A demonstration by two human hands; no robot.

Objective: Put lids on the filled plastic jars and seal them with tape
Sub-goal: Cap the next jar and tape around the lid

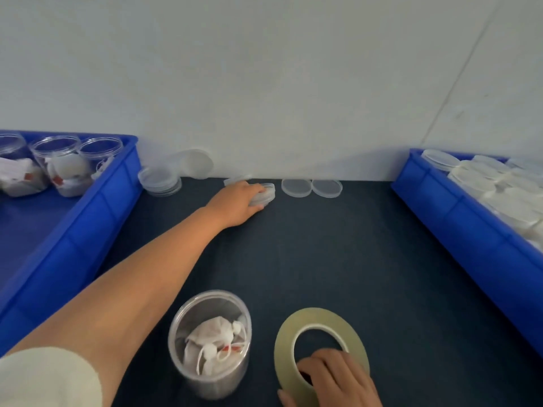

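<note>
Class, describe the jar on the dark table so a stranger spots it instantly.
A dark table lies between two blue crates. Near its front edge, left of the tape roll, stands a clear lidless jar holding a white pouch. The other jars sit inside the left crate.

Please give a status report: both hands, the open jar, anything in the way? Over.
Left hand grips lid, far side. Right hand holds tape roll. Jar filled, upright, no lid yet. Nothing lies between lid and jar.
</note>
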